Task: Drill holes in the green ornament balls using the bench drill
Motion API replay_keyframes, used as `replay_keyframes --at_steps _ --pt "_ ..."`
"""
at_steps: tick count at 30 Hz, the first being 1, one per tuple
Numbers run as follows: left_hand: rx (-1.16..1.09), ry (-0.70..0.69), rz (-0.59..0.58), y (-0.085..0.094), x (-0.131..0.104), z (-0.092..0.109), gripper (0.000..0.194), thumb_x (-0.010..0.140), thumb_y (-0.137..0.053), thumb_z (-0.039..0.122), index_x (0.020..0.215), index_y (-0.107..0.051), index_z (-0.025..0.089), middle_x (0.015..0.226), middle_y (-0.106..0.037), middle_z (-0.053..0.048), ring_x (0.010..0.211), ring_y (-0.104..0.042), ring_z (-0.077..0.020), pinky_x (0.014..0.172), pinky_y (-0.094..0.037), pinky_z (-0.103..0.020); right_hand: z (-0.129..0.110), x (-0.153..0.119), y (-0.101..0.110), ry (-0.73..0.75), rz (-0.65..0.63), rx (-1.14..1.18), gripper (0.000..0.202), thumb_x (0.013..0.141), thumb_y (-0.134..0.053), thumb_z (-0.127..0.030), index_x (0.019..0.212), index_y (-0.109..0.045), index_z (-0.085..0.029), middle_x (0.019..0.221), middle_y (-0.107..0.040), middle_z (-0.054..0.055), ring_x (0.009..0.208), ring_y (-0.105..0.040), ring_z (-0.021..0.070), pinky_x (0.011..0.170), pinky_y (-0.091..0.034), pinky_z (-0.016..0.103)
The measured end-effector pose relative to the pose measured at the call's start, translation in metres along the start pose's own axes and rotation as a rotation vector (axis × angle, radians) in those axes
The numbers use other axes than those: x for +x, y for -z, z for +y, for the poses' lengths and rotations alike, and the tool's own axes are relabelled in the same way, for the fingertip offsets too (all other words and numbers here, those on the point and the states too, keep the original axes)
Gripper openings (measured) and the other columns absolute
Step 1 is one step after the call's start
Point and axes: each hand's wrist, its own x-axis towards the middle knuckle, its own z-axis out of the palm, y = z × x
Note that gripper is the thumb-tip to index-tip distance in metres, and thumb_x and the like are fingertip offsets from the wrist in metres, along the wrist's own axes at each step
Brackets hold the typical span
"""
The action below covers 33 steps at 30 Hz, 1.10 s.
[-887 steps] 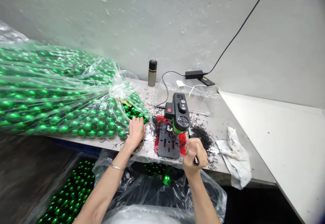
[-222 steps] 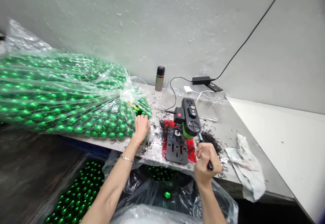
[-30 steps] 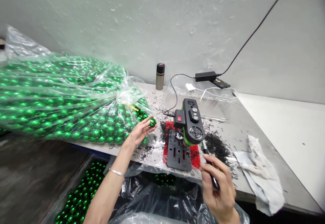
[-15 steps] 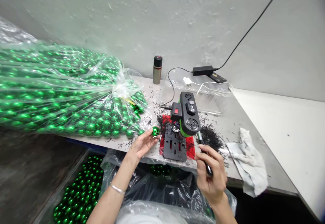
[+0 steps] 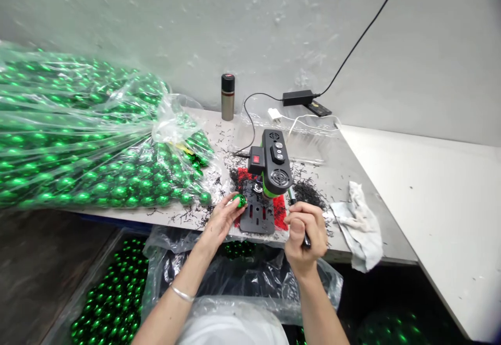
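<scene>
My left hand (image 5: 220, 221) is closed on a shiny green ball (image 5: 239, 200), pinched at the fingertips. The ball sits at the left edge of a black slotted plate (image 5: 255, 224). Above that plate stands a small black machine (image 5: 277, 165) with round vents, a green band and a red switch (image 5: 256, 158). To the right, my right hand (image 5: 308, 233) wraps round the black handle of a slim tool (image 5: 307, 240). Its pale shaft points up beside the machine's head; the tip is hidden, so I cannot tell its kind. A red mat (image 5: 279, 212) lies beneath the plate.
A clear bag of green balls (image 5: 97, 141) covers the table's left. Black shreds (image 5: 309, 193) litter the tabletop. Behind are a spray can (image 5: 227, 97), a power adapter (image 5: 299, 97) and a clear tray (image 5: 305, 149). A white cloth (image 5: 358, 230) hangs over the front edge. Below, a lined bin (image 5: 113, 293) holds balls.
My left hand has brought the green ball closer to the plate, now at its left edge. My right hand still grips the tool. The whole view has shifted slightly.
</scene>
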Motion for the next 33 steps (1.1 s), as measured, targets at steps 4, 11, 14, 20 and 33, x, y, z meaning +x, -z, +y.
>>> replay_keyframes --at_steps 4,11,14,20,33 --pt "0.371 -0.188 -0.056 -0.004 0.004 -0.021 0.038 0.072 -0.083 0.025 0.107 -0.070 0.018 0.095 -0.077 -0.005 0.094 -0.072 -0.0203 0.092 -0.056 -0.033 -0.001 0.000 0.001 0.006 -0.019 -0.008 0.018 0.094 -0.047 -0.012 0.083 -0.057 -0.020 0.080 -0.059 0.002 0.081 -0.060 0.0160 0.071 -0.050 0.031" --pt "1.018 -0.609 -0.024 -0.006 0.014 -0.040 0.036 0.079 -0.078 0.031 0.113 -0.073 0.023 0.102 -0.075 -0.007 0.101 -0.067 -0.0262 0.095 -0.051 -0.042 -0.001 -0.001 0.004 0.000 -0.048 -0.014 0.015 0.093 -0.048 -0.011 0.084 -0.057 -0.020 0.084 -0.060 0.003 0.083 -0.061 0.0167 0.072 -0.050 0.031" --pt "1.161 -0.770 -0.078 -0.005 0.016 -0.041 0.034 0.082 -0.077 0.033 0.114 -0.073 0.023 0.101 -0.075 -0.007 0.099 -0.067 -0.0260 0.094 -0.051 -0.043 -0.002 -0.001 0.003 -0.001 -0.049 -0.013 0.015 0.092 -0.048 -0.011 0.086 -0.058 -0.020 0.084 -0.060 0.003 0.083 -0.061 0.0167 0.072 -0.050 0.031" --pt "1.196 -0.900 -0.169 -0.003 0.024 -0.045 0.032 0.084 -0.076 0.036 0.113 -0.073 0.022 0.114 -0.075 -0.010 0.105 -0.066 -0.0268 0.102 -0.045 -0.048 0.000 -0.001 0.004 0.007 -0.058 -0.004 0.017 0.093 -0.046 -0.014 0.082 -0.056 -0.021 0.084 -0.061 0.004 0.080 -0.060 0.0167 0.069 -0.050 0.031" --pt "1.126 -0.767 -0.170 -0.004 0.025 -0.044 0.034 0.079 -0.081 0.037 0.110 -0.076 0.026 0.109 -0.076 -0.009 0.105 -0.064 -0.0288 0.104 -0.041 -0.048 0.040 -0.057 -0.031 0.093 0.088 0.040 0.030 0.098 -0.035 -0.022 0.070 -0.047 -0.022 0.071 -0.057 0.000 0.062 -0.052 0.0122 0.070 -0.049 0.034"
